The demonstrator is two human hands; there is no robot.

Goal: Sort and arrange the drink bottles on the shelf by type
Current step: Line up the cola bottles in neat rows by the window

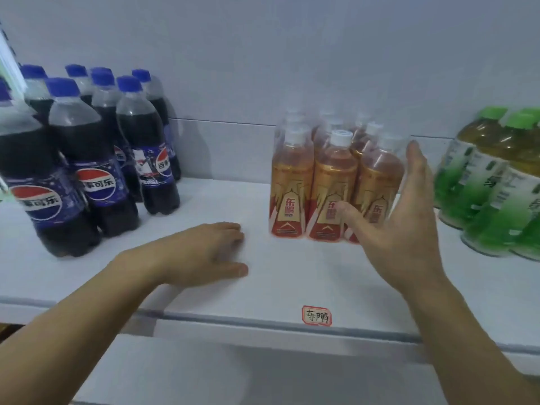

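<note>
Several orange energy-drink bottles [333, 182] with white caps stand in a tight block at the middle of the white shelf [277, 290]. My right hand [403, 217] is spread flat against the right side of that block, thumb in front of the front row, holding nothing. My left hand [201, 252] lies palm down on the bare shelf to the left of the block, fingers loosely together, apart from any bottle. Several dark cola bottles [90, 159] with blue caps stand grouped at the left. Green-tea bottles [493, 182] with green caps stand at the right edge.
A small red-bordered handwritten label [317, 315] is stuck on the shelf's front lip below the orange bottles. The white back wall [263, 68] closes the shelf behind. Bare shelf surface lies between the cola group and the orange block. A lower shelf shows beneath.
</note>
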